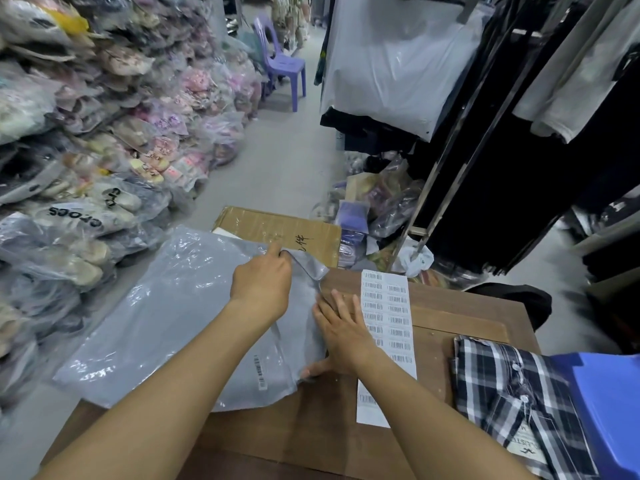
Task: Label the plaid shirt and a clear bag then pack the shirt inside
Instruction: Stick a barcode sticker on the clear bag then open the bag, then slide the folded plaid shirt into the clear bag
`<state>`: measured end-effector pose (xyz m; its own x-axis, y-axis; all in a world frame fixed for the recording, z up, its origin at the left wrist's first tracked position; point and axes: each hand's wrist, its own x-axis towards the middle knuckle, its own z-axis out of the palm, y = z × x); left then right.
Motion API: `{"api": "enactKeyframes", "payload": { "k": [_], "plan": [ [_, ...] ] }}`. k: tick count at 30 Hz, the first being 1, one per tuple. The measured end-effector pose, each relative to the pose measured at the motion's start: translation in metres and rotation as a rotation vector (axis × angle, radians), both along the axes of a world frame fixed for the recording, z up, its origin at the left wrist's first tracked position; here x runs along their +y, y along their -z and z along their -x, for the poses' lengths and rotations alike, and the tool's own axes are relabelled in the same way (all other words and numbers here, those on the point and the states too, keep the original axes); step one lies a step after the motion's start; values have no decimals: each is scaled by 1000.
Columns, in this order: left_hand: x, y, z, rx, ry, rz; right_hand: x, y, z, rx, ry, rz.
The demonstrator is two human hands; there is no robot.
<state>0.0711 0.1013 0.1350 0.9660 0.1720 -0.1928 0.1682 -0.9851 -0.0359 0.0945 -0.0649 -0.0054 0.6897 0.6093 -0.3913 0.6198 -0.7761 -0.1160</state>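
A clear plastic bag (166, 317) lies across the left part of the wooden table (450, 323), hanging over its left edge, with a small barcode label near its lower corner. My left hand (261, 282) pinches the bag's far flap and lifts it. My right hand (343, 332) lies flat on the bag's right edge, thumb under it, fingers spread. A folded plaid shirt (509, 400) in black, white and grey rests at the table's right, apart from both hands. A sheet of barcode labels (391, 327) lies between the bag and the shirt.
A cardboard box (277, 228) stands beyond the table's far edge. A blue plastic object (609, 410) sits beside the shirt at the right. Bagged shoes are piled high along the left. Clothes racks and loose bags fill the right; a purple chair (280, 64) stands down the aisle.
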Motion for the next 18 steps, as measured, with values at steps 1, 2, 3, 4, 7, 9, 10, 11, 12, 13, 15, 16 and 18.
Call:
{"api": "enactKeyframes", "payload": {
  "k": [1, 2, 3, 4, 7, 9, 10, 11, 12, 13, 15, 16, 18],
  "plan": [
    [0, 3, 0, 7, 0, 37, 2, -1, 0, 8, -3, -2],
    [0, 6, 0, 11, 0, 82, 3, -3, 1, 18, -8, -15],
    [-1, 11, 0, 12, 2, 128, 4, -6, 2, 27, -13, -47],
    [-4, 15, 0, 9, 6, 162, 3, -11, 2, 32, -8, -103],
    [-15, 30, -4, -23, 20, 183, -10, -23, 2, -79, 39, -324],
    [-25, 41, -8, -33, 13, 191, -29, -29, -2, -227, 67, -412],
    [-30, 48, -10, -28, 10, 195, -42, -34, -4, -260, 114, -426],
    [-36, 54, -12, -22, 12, 197, -59, -39, -6, -270, 188, -424],
    [-41, 60, -14, -20, 18, 198, -77, -44, -8, -272, 282, -417],
    [-46, 64, -15, -17, 20, 195, -96, -48, -9, -266, 385, -409],
    [-56, 74, -20, -3, 8, 173, -139, -53, -6, -286, 596, -403],
    [-61, 78, -22, 6, 0, 164, -161, -52, -2, -301, 701, -396],
    [-70, 83, -24, 22, -11, 153, -202, -48, 7, -302, 939, -368]
  ]
}}
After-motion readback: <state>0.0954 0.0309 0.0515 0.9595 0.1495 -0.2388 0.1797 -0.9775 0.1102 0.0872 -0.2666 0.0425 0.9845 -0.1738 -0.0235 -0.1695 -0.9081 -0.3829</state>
